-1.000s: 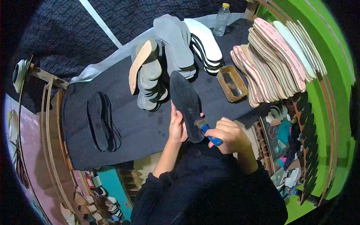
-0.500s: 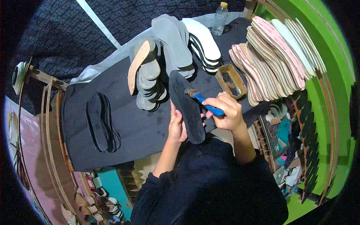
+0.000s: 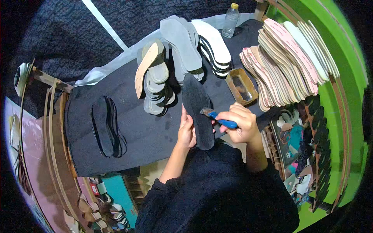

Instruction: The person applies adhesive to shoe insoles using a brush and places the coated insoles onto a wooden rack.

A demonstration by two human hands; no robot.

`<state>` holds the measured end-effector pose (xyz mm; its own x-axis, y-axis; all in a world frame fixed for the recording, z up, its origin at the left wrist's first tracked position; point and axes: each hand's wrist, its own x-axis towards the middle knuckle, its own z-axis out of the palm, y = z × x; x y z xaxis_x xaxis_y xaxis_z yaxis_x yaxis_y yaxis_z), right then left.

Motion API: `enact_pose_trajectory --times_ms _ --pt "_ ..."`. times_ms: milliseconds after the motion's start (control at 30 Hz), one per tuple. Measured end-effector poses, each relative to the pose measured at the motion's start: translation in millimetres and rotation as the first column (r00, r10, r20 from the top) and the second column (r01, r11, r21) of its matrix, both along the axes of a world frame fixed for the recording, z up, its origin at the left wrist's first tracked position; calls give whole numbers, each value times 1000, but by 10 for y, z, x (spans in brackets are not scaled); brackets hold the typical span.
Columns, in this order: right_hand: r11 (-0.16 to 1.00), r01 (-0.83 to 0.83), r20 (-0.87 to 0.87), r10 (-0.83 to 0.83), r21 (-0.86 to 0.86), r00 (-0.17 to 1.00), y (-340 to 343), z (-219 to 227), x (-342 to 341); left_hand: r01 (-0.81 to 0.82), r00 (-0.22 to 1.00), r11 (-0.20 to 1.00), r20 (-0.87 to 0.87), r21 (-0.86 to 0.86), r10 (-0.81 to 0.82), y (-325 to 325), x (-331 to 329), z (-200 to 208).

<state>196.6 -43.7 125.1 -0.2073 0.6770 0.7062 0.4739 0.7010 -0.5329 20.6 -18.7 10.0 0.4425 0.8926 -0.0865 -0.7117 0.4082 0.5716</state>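
Observation:
A black shoe sole is held up over the near part of the table by my left hand. The thumb lies along its left edge, and fingertips show at its right edge. My right hand is closed round the blue handle of a brush. The bristles press on the right half of the sole's upper face, near its middle. Beyond my right hand stands an open brownish rectangular tub, stained inside.
Grey soles, clear-grey soles topped by a tan insole and white-topped soles lie at the back. Black soles lie left, pink and beige insoles right. A yellow-capped bottle stands behind. Shelves hold scraps.
The brush has moved down the sole, toward me and a little right. My left hand and the sole have shifted slightly right, and the sole stands more upright in view.

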Motion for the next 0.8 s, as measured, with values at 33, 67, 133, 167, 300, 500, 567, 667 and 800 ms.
enact_pose_trajectory --times_ms 33,67,133,167,300,500,567,667,800 --pt "999 -5 29 5 -32 1000 8 22 18 22 1000 1000 7 5 -22 -8 -4 14" --pt "1000 -5 28 5 -30 1000 31 45 11 22 1000 1000 6 7 -22 -10 -5 33" --pt "999 42 35 -43 19 998 95 81 -5 39 996 999 77 30 -41 -10 12 59" --pt "998 46 51 -49 52 997 143 89 6 43 996 999 77 32 -46 -7 18 56" --pt "980 157 31 -162 125 986 217 100 -68 64 998 996 22 59 -65 -24 9 102" --pt "978 157 10 -160 138 987 176 -27 -83 33 999 999 11 25 -33 -26 21 67" --pt "984 134 40 -140 115 989 102 -53 -57 22 1000 998 15 55 -23 -16 20 15" --pt "993 96 78 -101 74 992 -34 -37 -20 -5 999 1000 -51 28 7 -13 -5 22" --pt "996 94 83 -94 10 992 -102 61 21 11 999 999 -32 31 -10 -13 7 12"
